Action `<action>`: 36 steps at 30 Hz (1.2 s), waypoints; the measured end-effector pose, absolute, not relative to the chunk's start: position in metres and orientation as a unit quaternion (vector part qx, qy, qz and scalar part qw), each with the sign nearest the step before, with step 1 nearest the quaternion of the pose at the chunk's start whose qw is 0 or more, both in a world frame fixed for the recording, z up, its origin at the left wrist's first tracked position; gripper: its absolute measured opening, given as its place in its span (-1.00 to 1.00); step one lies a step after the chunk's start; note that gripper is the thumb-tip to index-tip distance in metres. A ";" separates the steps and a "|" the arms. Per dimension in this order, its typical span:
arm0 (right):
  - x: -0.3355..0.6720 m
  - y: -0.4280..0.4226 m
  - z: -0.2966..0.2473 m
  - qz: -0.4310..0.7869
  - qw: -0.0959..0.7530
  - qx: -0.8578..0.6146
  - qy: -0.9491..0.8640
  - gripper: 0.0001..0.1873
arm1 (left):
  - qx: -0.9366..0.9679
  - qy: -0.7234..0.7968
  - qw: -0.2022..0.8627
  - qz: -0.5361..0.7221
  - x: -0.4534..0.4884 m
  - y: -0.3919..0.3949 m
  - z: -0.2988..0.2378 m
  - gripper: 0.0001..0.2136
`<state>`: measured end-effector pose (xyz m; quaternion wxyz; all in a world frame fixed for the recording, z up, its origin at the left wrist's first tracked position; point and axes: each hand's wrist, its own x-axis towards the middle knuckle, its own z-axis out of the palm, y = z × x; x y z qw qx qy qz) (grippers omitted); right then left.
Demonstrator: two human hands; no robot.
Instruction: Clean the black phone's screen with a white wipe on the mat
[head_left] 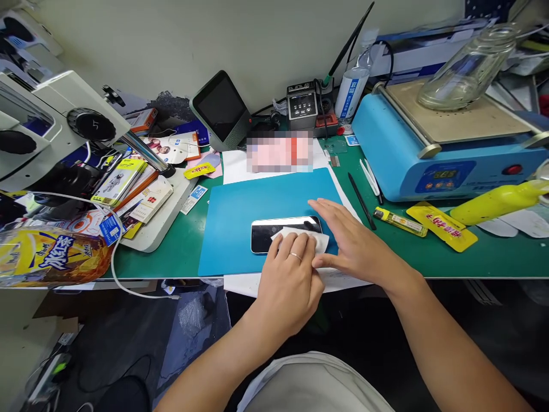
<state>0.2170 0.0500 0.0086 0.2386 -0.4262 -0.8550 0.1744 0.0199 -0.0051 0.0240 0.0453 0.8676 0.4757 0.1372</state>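
Observation:
A black phone (268, 230) lies screen-up on a blue mat (240, 217) near the desk's front edge. A small white wipe (319, 240) rests on the phone's right half. My left hand (289, 280) presses on the wipe with its fingers held together, a ring on one finger. My right hand (347, 240) lies flat at the phone's right end, fingers stretched out and thumb against the wipe's near edge. The phone's right end is hidden under both hands.
A microscope (64, 126) and piled packets fill the left side. A blue heating machine (437, 154) with a glass jar (467, 68) stands at the right. A soldering station (302, 106), a small screen (221, 111), black tools (362, 200), a lighter (398, 222) and a yellow bottle (497, 201) surround the mat.

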 end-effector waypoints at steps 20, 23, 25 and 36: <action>0.219 0.051 0.003 0.172 0.259 -0.424 -0.850 0.14 | 0.869 0.474 0.020 0.141 0.033 0.011 0.021 -0.56; 0.220 0.050 0.004 0.166 0.258 -0.416 -0.856 0.11 | 0.864 0.480 0.036 0.146 0.031 0.002 0.023 -0.58; 0.220 0.050 0.005 0.162 0.251 -0.414 -0.860 0.08 | 0.864 0.478 0.053 0.146 0.024 -0.006 0.023 -0.58; 0.225 0.050 0.002 0.148 0.224 -0.425 -0.864 0.04 | 0.844 0.515 0.003 0.149 0.028 0.024 0.023 -0.57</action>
